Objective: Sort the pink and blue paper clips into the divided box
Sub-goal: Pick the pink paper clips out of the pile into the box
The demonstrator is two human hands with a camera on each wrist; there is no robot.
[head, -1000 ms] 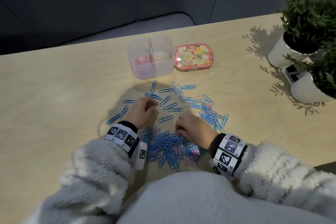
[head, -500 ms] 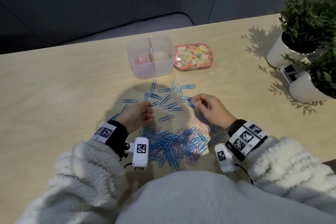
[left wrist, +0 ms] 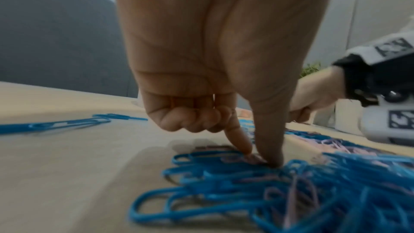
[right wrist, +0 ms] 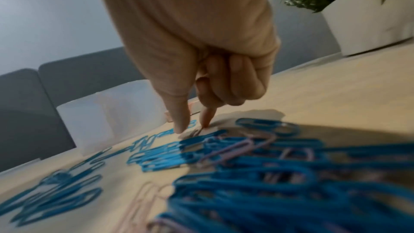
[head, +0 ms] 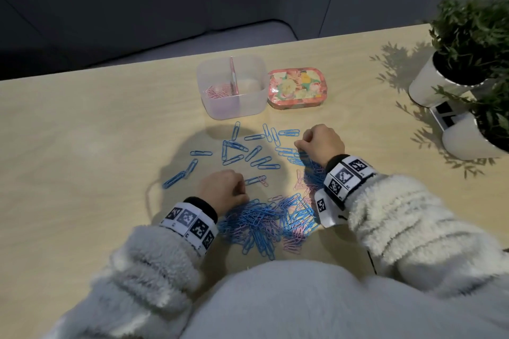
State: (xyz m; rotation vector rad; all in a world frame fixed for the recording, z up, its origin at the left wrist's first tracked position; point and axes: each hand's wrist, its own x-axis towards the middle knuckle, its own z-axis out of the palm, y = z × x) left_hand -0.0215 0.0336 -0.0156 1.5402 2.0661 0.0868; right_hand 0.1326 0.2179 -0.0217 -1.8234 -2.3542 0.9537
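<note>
Nearest the person, a dense heap of blue and pink paper clips lies on the table. The left hand sits at the heap's far left edge; its grip is thumb and forefinger pressed down together onto a pinkish clip in the heap, other fingers curled under. Whether the clip is lifted, cannot tell.

Farther out and to the right, the right hand works a second patch of mixed clips; thumb and forefinger tips pinch at something small on the table, too blurred to name.

Between and beyond the hands, loose blue clips lie scattered singly.

Farther still, the divided box, translucent: pink clips in its left compartment. A floral tin stands just beside it on the right. Two potted plants at far right.
</note>
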